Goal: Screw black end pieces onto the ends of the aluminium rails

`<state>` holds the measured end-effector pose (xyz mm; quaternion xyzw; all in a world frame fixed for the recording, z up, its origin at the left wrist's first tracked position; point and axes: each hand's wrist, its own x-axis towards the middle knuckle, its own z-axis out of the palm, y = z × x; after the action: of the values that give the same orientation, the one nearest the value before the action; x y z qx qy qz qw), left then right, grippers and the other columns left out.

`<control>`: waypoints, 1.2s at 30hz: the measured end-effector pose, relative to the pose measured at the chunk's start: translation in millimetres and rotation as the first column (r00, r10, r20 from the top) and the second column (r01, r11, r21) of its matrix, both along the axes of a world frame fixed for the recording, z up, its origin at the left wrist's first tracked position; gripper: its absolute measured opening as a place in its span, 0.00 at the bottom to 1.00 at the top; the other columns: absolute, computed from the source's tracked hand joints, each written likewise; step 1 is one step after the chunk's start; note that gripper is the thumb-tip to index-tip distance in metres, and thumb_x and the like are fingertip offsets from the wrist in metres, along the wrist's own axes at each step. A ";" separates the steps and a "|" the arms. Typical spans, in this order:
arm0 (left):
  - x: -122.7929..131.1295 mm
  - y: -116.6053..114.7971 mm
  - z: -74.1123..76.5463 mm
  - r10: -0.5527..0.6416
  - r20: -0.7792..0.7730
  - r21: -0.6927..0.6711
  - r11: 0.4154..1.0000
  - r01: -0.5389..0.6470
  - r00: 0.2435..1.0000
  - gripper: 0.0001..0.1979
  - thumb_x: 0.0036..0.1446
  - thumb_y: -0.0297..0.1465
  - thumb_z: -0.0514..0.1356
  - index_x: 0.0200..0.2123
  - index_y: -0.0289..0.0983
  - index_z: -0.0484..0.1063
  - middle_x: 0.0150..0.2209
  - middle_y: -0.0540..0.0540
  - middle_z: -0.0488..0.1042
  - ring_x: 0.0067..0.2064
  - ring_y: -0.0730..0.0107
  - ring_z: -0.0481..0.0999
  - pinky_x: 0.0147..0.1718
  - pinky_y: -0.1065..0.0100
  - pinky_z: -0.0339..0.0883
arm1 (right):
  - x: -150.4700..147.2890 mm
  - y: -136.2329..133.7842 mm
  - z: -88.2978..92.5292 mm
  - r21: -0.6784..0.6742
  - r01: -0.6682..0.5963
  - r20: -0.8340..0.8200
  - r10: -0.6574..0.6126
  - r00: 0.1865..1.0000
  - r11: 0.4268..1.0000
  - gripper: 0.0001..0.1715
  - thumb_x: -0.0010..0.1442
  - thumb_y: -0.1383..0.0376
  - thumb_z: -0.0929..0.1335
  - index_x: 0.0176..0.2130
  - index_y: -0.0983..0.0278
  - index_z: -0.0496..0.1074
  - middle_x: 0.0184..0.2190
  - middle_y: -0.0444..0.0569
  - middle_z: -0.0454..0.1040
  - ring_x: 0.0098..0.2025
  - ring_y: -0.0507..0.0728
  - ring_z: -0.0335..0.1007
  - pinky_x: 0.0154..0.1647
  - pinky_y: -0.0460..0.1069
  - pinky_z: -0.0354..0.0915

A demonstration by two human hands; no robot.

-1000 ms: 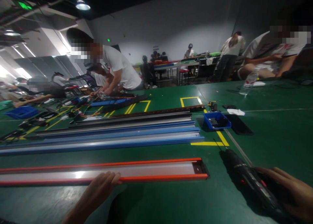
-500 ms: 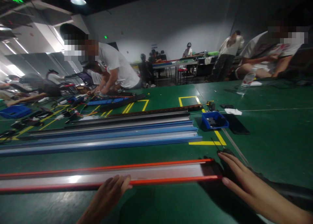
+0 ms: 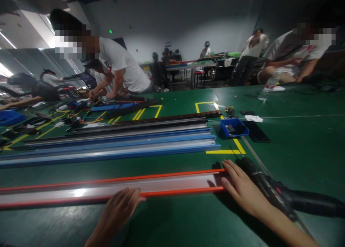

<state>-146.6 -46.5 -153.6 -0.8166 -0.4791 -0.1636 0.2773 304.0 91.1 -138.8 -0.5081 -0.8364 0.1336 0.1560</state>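
A long metal channel [image 3: 172,185] with orange edges and a whitish inside lies across the green table in front of me. The fingers of my left hand [image 3: 121,207] are closed over its near edge. At the channel's right end, my right hand [image 3: 239,186] spans its width, thumb at the near edge and fingers at the far one, covering the tip. Just right of that hand lies a black power drill [image 3: 272,191], its thin bit pointing away from me.
Several blue channels [image 3: 161,146] and dark rails [image 3: 145,127] lie beyond the orange one. A blue bin [image 3: 234,128] holds dark parts, beside a black phone-like slab [image 3: 257,132]. A water bottle [image 3: 268,87] stands farther back. A person in white [image 3: 125,65] leans over the table's far side.
My right hand has moved left onto the channel's end, uncovering more of the drill. My left hand keeps its place on the near edge. The view has shifted slightly.
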 end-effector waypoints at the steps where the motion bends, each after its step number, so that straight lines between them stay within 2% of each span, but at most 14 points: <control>1: -1.0 -0.4 -1.3 -0.004 0.010 -0.001 1.000 0.004 1.000 0.07 0.69 0.28 0.55 0.47 0.38 0.71 0.39 0.45 0.80 0.39 0.66 0.80 0.42 0.65 0.73 | 0.0 -0.4 -0.6 0.006 -0.002 0.002 0.002 1.000 1.000 0.38 0.72 0.50 0.58 0.68 0.72 0.62 0.69 0.65 0.62 0.71 0.70 0.56 0.69 0.66 0.58; 8: 11.2 -4.9 -4.6 0.010 0.105 0.029 0.999 -0.014 0.994 0.06 0.69 0.31 0.58 0.46 0.38 0.71 0.36 0.46 0.80 0.36 0.67 0.80 0.39 0.66 0.73 | 6.4 -1.8 -3.1 0.044 -0.005 0.041 0.004 0.999 0.999 0.37 0.71 0.50 0.58 0.66 0.71 0.65 0.67 0.64 0.65 0.69 0.70 0.59 0.68 0.67 0.60; 12: 10.0 -8.9 -2.6 0.019 0.127 0.019 1.000 -0.022 0.992 0.09 0.68 0.32 0.59 0.50 0.37 0.71 0.40 0.45 0.81 0.41 0.66 0.80 0.43 0.65 0.74 | 11.5 -2.8 -2.5 0.041 -0.017 0.086 0.013 0.996 0.999 0.38 0.71 0.49 0.57 0.68 0.70 0.62 0.70 0.60 0.62 0.72 0.69 0.53 0.70 0.66 0.57; 14: -7.2 -6.6 1.2 0.027 0.115 -0.016 1.000 -0.025 0.993 0.11 0.68 0.32 0.58 0.52 0.37 0.70 0.44 0.43 0.81 0.47 0.63 0.80 0.49 0.62 0.73 | 13.4 -2.1 -0.4 0.021 -0.026 0.110 0.024 0.994 0.999 0.40 0.71 0.47 0.58 0.70 0.69 0.59 0.72 0.58 0.57 0.73 0.68 0.48 0.71 0.66 0.54; 16: -35.6 2.2 8.1 0.081 0.110 0.001 0.997 -0.081 0.991 0.13 0.69 0.35 0.56 0.52 0.38 0.71 0.46 0.40 0.80 0.49 0.57 0.79 0.51 0.56 0.72 | 14.4 0.9 3.3 -0.009 -0.040 0.125 0.041 0.991 0.999 0.43 0.70 0.45 0.58 0.72 0.67 0.54 0.73 0.56 0.53 0.74 0.68 0.46 0.72 0.65 0.53; 17: -52.4 9.4 12.7 0.133 0.100 -0.034 0.991 -0.130 0.986 0.16 0.69 0.38 0.53 0.53 0.37 0.71 0.47 0.39 0.80 0.49 0.55 0.79 0.51 0.54 0.72 | 14.1 3.8 5.7 -0.020 -0.050 0.132 0.053 0.990 0.999 0.44 0.70 0.44 0.59 0.73 0.67 0.53 0.74 0.55 0.51 0.74 0.68 0.45 0.72 0.65 0.52; 19: -87.6 27.8 22.3 0.296 0.096 -0.134 0.950 -0.283 0.950 0.21 0.70 0.42 0.50 0.53 0.35 0.72 0.49 0.36 0.79 0.51 0.51 0.78 0.52 0.51 0.71 | 11.1 13.0 11.0 -0.019 -0.072 0.145 0.074 0.987 0.997 0.46 0.69 0.42 0.59 0.73 0.67 0.53 0.74 0.56 0.49 0.74 0.69 0.42 0.72 0.66 0.50; 21: -120.0 48.3 29.5 0.392 0.086 -0.238 0.901 -0.364 0.916 0.27 0.69 0.48 0.47 0.55 0.34 0.72 0.51 0.35 0.78 0.52 0.49 0.77 0.52 0.50 0.71 | 3.7 26.7 16.2 0.017 -0.086 0.153 0.082 0.985 0.996 0.48 0.68 0.40 0.58 0.73 0.68 0.52 0.74 0.58 0.48 0.75 0.69 0.38 0.73 0.67 0.46; 25: -164.7 80.2 28.2 0.450 0.102 -0.406 0.833 -0.376 0.887 0.34 0.68 0.52 0.45 0.59 0.30 0.69 0.58 0.33 0.73 0.60 0.48 0.72 0.62 0.49 0.62 | -20.7 61.0 22.5 0.017 -0.113 0.144 0.109 0.984 0.993 0.50 0.69 0.39 0.53 0.73 0.71 0.51 0.74 0.62 0.46 0.75 0.70 0.36 0.73 0.68 0.44; 27: -176.3 89.0 22.0 0.473 0.106 -0.442 0.810 -0.384 0.875 0.37 0.67 0.54 0.44 0.60 0.30 0.69 0.59 0.31 0.73 0.61 0.47 0.71 0.63 0.48 0.61 | -33.0 77.2 23.1 0.006 -0.136 0.136 0.134 0.982 0.991 0.51 0.69 0.38 0.52 0.73 0.70 0.52 0.74 0.63 0.48 0.75 0.71 0.39 0.73 0.68 0.46; 29: -182.6 93.8 16.0 0.474 0.108 -0.464 0.801 -0.377 0.874 0.37 0.66 0.55 0.44 0.60 0.31 0.70 0.58 0.32 0.74 0.61 0.48 0.72 0.63 0.49 0.62 | -42.1 90.7 22.3 0.015 -0.170 0.136 0.167 0.977 0.985 0.51 0.68 0.37 0.52 0.73 0.70 0.52 0.74 0.62 0.48 0.75 0.70 0.37 0.74 0.67 0.44; 33: -185.6 95.3 10.2 0.488 0.129 -0.500 0.784 -0.368 0.863 0.37 0.65 0.56 0.45 0.59 0.32 0.71 0.57 0.34 0.75 0.59 0.51 0.74 0.62 0.52 0.64 | -49.6 109.7 17.5 0.019 -0.241 0.161 0.235 0.958 0.970 0.53 0.67 0.37 0.52 0.71 0.73 0.55 0.73 0.64 0.50 0.75 0.70 0.38 0.74 0.65 0.42; 36: -184.0 92.2 9.3 0.534 0.147 -0.517 0.759 -0.396 0.833 0.37 0.65 0.56 0.45 0.59 0.32 0.71 0.58 0.34 0.74 0.60 0.51 0.74 0.62 0.51 0.64 | -49.5 119.7 10.7 0.016 -0.266 0.178 0.260 0.949 0.964 0.52 0.67 0.37 0.52 0.72 0.70 0.54 0.73 0.62 0.50 0.75 0.70 0.38 0.74 0.66 0.42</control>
<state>-330.6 45.7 -144.3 -0.6796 -0.7279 -0.0848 0.0332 254.4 210.9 -128.2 -0.3987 -0.9095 0.0918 0.0732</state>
